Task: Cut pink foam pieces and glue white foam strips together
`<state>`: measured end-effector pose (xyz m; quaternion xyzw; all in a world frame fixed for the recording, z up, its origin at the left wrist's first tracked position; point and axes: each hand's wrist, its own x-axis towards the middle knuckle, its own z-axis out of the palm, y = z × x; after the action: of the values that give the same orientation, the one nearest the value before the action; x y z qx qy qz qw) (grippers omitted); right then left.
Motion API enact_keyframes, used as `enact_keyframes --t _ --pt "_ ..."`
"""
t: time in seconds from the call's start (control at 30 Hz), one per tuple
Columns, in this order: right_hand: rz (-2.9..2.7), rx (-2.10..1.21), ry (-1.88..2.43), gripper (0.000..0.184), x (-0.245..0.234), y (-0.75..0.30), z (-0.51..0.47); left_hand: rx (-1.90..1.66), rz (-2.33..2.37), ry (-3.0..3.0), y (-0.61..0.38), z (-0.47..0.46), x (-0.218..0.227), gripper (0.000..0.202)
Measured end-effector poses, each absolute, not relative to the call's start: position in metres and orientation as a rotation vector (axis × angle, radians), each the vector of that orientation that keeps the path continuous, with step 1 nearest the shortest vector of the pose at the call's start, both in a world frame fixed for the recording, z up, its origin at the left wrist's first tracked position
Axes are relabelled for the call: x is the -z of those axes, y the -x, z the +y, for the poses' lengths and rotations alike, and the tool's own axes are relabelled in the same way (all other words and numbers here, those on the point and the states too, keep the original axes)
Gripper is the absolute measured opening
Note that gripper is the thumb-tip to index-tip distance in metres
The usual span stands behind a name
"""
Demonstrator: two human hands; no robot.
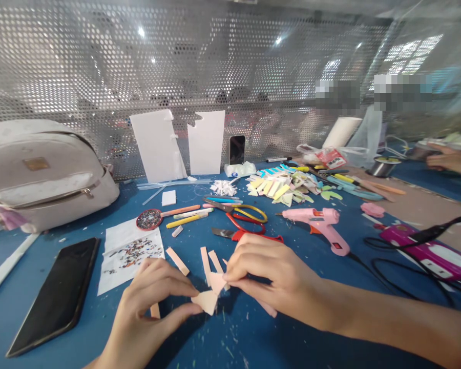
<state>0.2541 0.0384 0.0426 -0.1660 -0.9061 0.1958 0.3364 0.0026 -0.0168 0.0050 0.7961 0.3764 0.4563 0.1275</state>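
Between my two hands is a small peach-coloured piece shaped like a bow, perhaps paper or foam. My left hand [149, 300] pinches the left wing of this bow-shaped piece [206, 301] between thumb and forefinger. The fingertips of my right hand [267, 264] are closed on its upper right wing. Just beyond lie several peach strips [205, 264] on the blue table; another strip shows partly under my left hand. Red-handled scissors [236, 234] lie behind my right hand, which hides part of them. Yellow-and-red-handled scissors [249, 212] rest farther back.
A pink glue gun [318, 223] and magenta power strip [426, 251] with cables lie right. At left are a phone [57, 297], a tissue with beads [132, 251] and a white backpack [49, 174]. Paper scraps [284, 184] are heaped behind. Another person's hand [451, 159] shows far right.
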Motion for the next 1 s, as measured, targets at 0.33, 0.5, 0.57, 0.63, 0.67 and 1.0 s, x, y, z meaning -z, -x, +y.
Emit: enact_keyframes --t 0.33,0.5,0.57,0.63,0.67,1.0 --pt "-2.346 -0.507 0.435 0.013 -0.046 -0.255 0.039 -1.330 1.094 -2.321 -0.003 -0.016 -0.006 0.013" --pt "-2.339 -0.550 0.429 0.007 -0.048 -0.255 0.037 -1.351 1.077 -2.200 -0.006 -0.016 -0.008 0.017" --pt "-2.335 -0.569 0.433 0.006 -0.050 -0.256 0.036 -1.361 1.100 -2.074 -0.006 -0.017 -0.007 0.019" --pt "-2.331 -0.582 0.457 0.005 -0.052 -0.256 0.035 -1.357 1.115 -1.962 -0.004 -0.017 -0.004 0.018" --pt "-2.329 -0.588 0.472 0.005 -0.052 -0.256 0.035 -1.335 1.108 -1.923 -0.003 -0.017 -0.002 0.016" --pt "-2.243 -0.698 0.561 0.009 -0.060 -0.255 0.034 -1.286 1.117 -0.986 -0.015 -0.026 0.000 0.036"
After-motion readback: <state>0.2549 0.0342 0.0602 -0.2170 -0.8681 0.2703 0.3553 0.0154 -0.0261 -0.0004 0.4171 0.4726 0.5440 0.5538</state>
